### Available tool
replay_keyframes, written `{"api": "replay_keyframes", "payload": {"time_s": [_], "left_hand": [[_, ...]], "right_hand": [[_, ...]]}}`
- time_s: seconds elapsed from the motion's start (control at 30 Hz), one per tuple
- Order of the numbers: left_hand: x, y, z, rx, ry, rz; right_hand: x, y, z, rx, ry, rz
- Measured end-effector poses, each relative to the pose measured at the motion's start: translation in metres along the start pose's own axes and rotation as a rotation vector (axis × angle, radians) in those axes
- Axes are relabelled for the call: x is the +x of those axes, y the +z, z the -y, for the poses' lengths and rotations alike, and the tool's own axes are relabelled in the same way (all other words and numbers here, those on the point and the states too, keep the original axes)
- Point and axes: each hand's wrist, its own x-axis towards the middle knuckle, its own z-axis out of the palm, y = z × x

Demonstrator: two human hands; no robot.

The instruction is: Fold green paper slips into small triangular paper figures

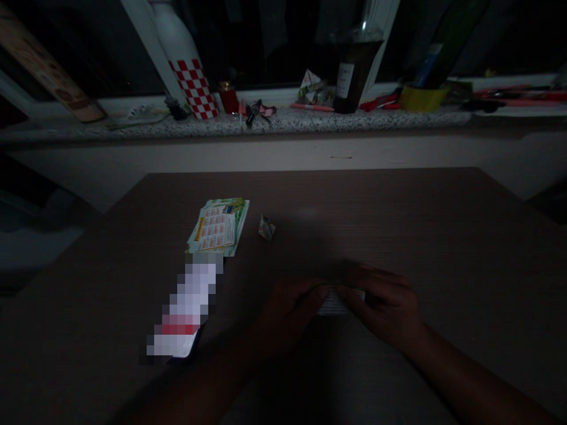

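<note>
The scene is very dim. Both hands meet low on a brown wooden table (398, 212) and press on a small pale piece of paper (333, 304) lying flat. My left hand (287, 313) pinches its left edge with curled fingers. My right hand (386, 304) covers its right part, fingers closed over it. A small folded paper figure (266, 227) sits on the table beyond the hands. A stack of small calendar cards (219, 227) lies to its left.
A blurred-out bright rectangle (183, 310) lies left of my left hand. Behind the table runs a speckled windowsill (287, 121) with a red-and-white checked bottle (188, 65), a dark bottle (354, 71), a yellow bowl (420, 97), pens and small clutter.
</note>
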Motion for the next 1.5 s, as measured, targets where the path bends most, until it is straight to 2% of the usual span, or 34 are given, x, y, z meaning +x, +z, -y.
{"api": "replay_keyframes", "payload": {"time_s": [0.6,0.77,0.87,1.0,1.23,1.5], "left_hand": [[0.0,0.001,0.006,0.035,0.02,-0.014],[0.0,-0.002,0.006,0.092,0.034,0.027],[0.0,-0.004,0.002,0.191,0.087,0.061],[0.001,-0.006,0.0,0.44,0.216,0.084],[0.002,-0.008,0.007,0.746,0.419,0.121],[0.005,-0.011,-0.003,0.93,0.457,0.319]], "right_hand": [[-0.001,-0.001,-0.001,-0.005,0.003,0.023],[0.0,-0.003,0.001,0.027,0.032,0.042],[0.0,-0.006,0.003,0.03,0.066,0.07],[0.0,-0.01,0.003,0.047,0.055,0.142],[0.006,-0.018,0.003,0.016,-0.097,0.24],[0.007,-0.024,0.003,-0.006,-0.109,0.397]]}}
